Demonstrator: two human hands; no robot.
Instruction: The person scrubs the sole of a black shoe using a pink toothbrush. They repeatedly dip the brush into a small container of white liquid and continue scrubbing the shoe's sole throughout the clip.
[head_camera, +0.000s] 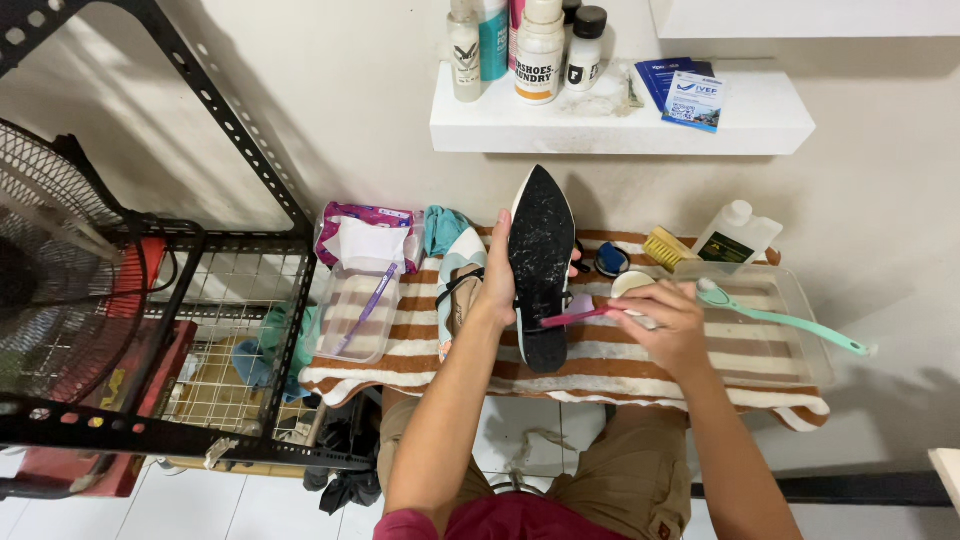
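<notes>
The left hand (497, 285) grips a pointed flat shoe with a black, scuffed sole (541, 262), holding it sole-up with the toe pointing away from the person. The right hand (668, 318) is closed around a thin pink-handled brush (580, 317), whose tip touches the sole near the heel. Both hands work above a brown-and-white striped towel (600, 365) spread on the table. Just beyond the right hand sits a clear plastic tray (790, 350) with a mint-green long-handled brush (790, 322) lying across it. To the left of the left hand stands a second clear container holding a purple brush (366, 310).
</notes>
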